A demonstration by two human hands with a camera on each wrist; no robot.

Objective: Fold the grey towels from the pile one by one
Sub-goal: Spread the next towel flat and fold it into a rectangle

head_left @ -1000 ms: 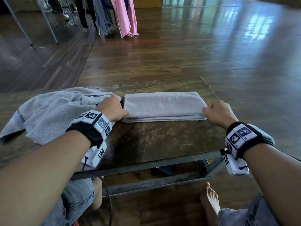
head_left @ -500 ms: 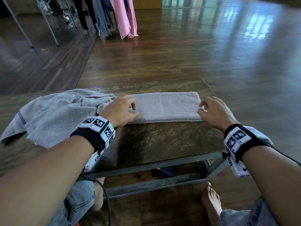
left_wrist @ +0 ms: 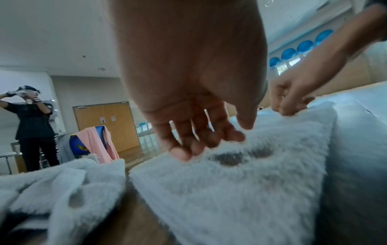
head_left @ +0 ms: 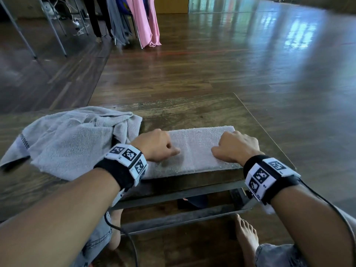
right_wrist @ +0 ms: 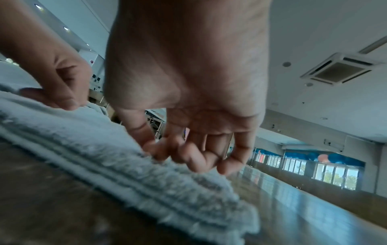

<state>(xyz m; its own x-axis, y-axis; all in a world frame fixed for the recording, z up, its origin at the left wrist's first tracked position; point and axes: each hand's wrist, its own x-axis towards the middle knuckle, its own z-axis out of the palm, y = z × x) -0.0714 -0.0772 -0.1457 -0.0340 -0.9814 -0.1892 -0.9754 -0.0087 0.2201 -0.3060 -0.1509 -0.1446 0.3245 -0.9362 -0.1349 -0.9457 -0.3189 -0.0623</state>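
Folded towel (head_left: 194,149) sits at the surface's (head_left: 192,110) near right corner, close to the near edge. Left hand (head_left: 156,145) and right hand (head_left: 237,147) apart, fingers loosely curled, tips resting on top of it, gripping nothing. Unfolded pile (head_left: 77,139) touches its left end. Risk: another fold on thick layers may spring open, or a drag sends it over the near edge.

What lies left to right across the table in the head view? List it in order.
crumpled towel pile → left hand → folded towel → right hand → bare table corner
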